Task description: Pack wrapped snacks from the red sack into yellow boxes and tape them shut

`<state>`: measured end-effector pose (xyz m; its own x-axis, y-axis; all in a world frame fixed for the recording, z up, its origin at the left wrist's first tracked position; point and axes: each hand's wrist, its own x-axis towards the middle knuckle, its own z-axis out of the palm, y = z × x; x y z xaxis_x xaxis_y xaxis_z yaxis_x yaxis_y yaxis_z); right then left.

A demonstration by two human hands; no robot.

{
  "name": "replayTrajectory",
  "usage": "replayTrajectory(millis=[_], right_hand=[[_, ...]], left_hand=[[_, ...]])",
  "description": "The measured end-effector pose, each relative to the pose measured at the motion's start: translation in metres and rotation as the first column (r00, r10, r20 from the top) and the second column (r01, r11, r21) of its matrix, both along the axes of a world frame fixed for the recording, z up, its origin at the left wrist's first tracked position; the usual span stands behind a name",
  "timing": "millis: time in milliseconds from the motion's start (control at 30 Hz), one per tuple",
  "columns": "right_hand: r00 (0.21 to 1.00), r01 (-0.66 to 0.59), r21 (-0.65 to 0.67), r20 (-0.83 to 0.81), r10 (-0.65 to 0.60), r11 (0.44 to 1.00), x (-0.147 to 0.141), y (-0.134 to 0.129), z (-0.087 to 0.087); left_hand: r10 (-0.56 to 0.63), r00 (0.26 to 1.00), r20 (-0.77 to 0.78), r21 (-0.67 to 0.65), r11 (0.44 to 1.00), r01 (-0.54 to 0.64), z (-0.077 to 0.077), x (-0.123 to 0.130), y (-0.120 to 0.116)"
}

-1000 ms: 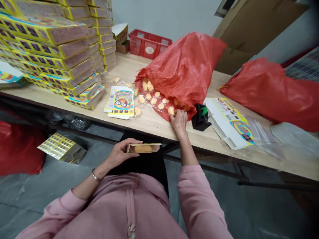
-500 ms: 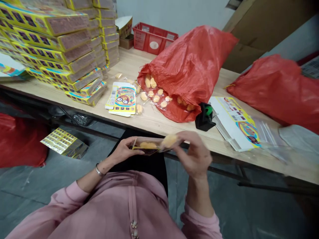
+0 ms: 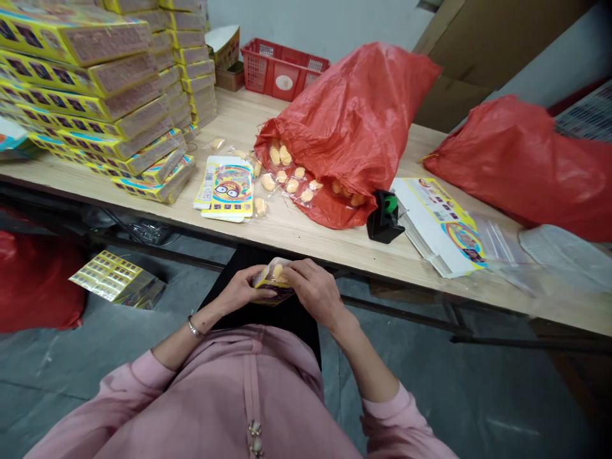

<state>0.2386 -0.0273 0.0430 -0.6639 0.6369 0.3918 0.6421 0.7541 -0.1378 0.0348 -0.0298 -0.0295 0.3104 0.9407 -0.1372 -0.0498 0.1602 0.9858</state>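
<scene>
My left hand [image 3: 239, 287] is closed around the left side of a small yellow printed box [image 3: 283, 296], held above my lap. A wrapped yellow piece [image 3: 278, 273] shows at the box's open face. The fingers of my right hand [image 3: 316, 291] are bent over the right end of the box and touch that piece; their tips are partly hidden. On the table beyond, a red plastic bag [image 3: 351, 127] lies on its side with several wrapped yellow pieces [image 3: 292, 185] at its mouth. Left of them are flat printed cartons [image 3: 232, 191].
Stacked yellow boxes [image 3: 109, 83] fill the table's left end. A red basket [image 3: 282, 70] stands at the back. A black tape dispenser [image 3: 384, 220], more flat cartons [image 3: 442, 226] and another red bag [image 3: 516, 159] are to the right. A yellow printed box [image 3: 112, 277] is below the table's edge.
My right hand has moved left and in toward the box, bringing the wrapped piece to its open face. The box now looks tilted more upright in my left hand. The view has shifted slightly.
</scene>
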Motion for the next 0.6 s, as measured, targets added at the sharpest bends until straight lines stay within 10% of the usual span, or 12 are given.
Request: replayTrajectory(millis=[367,600], right_hand=[[0.994,-0.081,0.166,0.086,0.067,0.983,0.0,0.012,0.002],[0.978,-0.189,-0.127,0.065,0.198,0.974,0.0,0.014,-0.002]], left_hand=[[-0.043,0.992,0.116,-0.066,0.997,0.051,0.01,0.0,0.002],[-0.024,0.997,0.067,-0.078,0.997,0.029,0.002,-0.002,-0.001]])
